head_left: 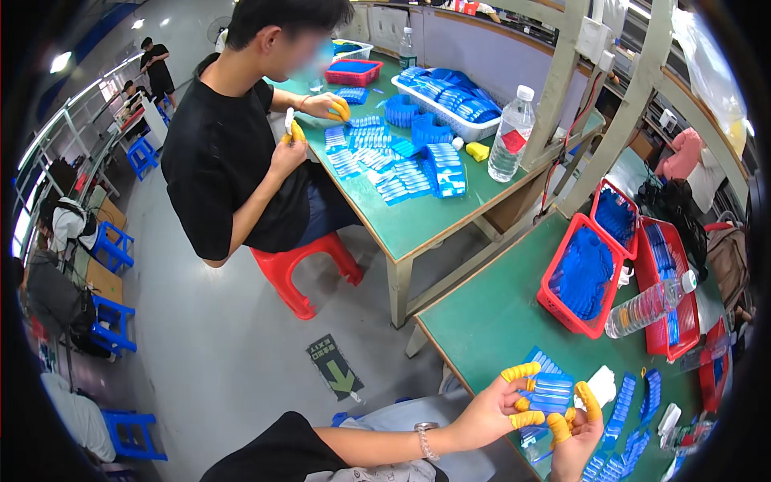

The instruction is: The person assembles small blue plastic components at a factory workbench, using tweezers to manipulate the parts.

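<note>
Between my hands is a small blue ribbed strip (552,392) with pale shiny bars, held above the green table. My left hand (490,410), its fingertips in yellow finger cots, pinches the left side of it. My right hand (577,440), also in yellow finger cots, closes on its right and lower edge. More blue ribbed strips (618,419) lie on the table to the right. A crumpled white cloth or tissue (602,386) lies just behind my right fingers. What the strip is made for cannot be told.
Red baskets (554,301) of blue pieces stand at the back of my green table (474,321), beside a tilted clear bottle (646,309). At another table (377,213) a person (233,153) on a red stool (309,269) handles similar strips, near an upright bottle (511,140).
</note>
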The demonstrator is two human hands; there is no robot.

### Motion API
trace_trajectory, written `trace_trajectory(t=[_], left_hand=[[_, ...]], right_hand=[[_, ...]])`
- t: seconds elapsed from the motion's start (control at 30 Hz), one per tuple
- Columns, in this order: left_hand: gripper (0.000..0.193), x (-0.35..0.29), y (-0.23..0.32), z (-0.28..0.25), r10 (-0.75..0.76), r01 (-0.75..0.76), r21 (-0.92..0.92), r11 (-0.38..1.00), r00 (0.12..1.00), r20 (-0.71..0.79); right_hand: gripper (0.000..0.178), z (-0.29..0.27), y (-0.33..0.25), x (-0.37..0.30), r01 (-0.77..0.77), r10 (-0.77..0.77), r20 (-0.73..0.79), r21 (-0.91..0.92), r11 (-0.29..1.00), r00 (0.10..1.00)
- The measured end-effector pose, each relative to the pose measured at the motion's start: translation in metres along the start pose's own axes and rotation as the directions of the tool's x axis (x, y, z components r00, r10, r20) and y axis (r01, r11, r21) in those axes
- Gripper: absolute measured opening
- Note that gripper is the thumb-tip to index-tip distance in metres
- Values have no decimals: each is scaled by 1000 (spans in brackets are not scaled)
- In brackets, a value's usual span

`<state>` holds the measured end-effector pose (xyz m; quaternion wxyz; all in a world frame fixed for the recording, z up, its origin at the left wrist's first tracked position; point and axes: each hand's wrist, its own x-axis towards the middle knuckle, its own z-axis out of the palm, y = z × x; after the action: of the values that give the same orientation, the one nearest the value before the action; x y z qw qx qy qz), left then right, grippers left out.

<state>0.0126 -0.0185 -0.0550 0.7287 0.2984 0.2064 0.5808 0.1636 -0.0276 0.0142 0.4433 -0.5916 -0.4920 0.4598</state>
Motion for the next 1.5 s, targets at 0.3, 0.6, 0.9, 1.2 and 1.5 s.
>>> trace_trajectory(t=[0.3, 0.6, 0.9, 1.2, 1.5], left_hand=[[50, -3, -5, -4, -102, 91, 97, 991, 988, 113], [54, 4, 8, -5, -35, -9, 316, 949, 990, 136], [62, 10, 19, 13, -102, 49, 315, 948, 983, 152], [61, 7, 25, 25, -222, 147, 348, 926, 957, 186], [56, 5, 25, 26, -211, 131, 361, 923, 958, 193]], right_hand=[[48, 4, -3, -13, -37, 51, -147, 98, 995, 988], [69, -39, 21, -15, 192, -146, -226, 200, 961, 963], [73, -35, -2, -5, 153, -171, 39, 295, 943, 984], [77, -51, -7, -8, 103, -138, 178, 193, 976, 974], [79, -46, -12, -3, 49, -68, 212, 93, 994, 975]])
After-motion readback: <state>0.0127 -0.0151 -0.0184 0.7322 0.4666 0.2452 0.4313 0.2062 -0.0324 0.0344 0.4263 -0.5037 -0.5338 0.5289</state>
